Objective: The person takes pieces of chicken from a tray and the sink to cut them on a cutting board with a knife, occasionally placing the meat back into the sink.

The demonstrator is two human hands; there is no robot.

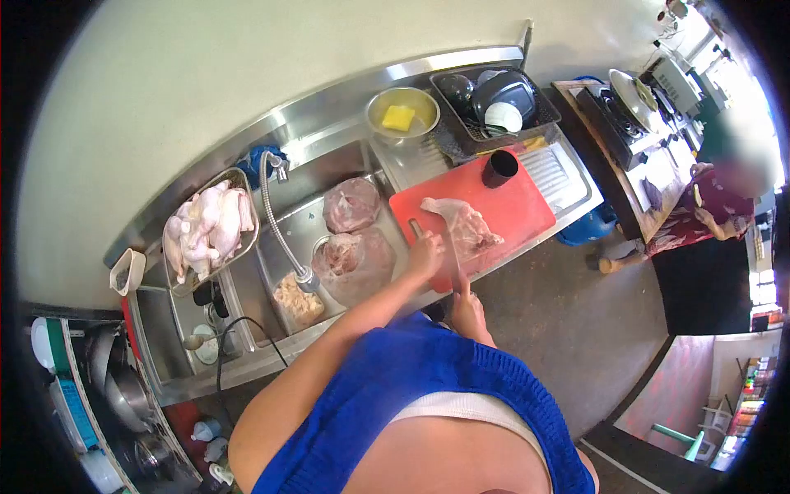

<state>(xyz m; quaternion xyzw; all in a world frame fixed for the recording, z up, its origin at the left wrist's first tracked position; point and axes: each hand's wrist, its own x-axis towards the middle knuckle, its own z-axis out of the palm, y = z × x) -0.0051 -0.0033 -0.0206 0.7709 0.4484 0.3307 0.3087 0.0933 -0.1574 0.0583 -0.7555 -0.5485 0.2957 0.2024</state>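
From the head cam, the right hand (467,314) has a solid grip on the knife (453,258), blade pointing away right by the left side of the chicken piece (471,229), while the left hand (425,254) is curled next to the blade and I honestly can't tell if it's holding anything. The chicken piece is lying on the red board (524,210), with a black cup (499,169) farther back on it, and the sink (313,179) to the left has bagged meat (351,205) in it.
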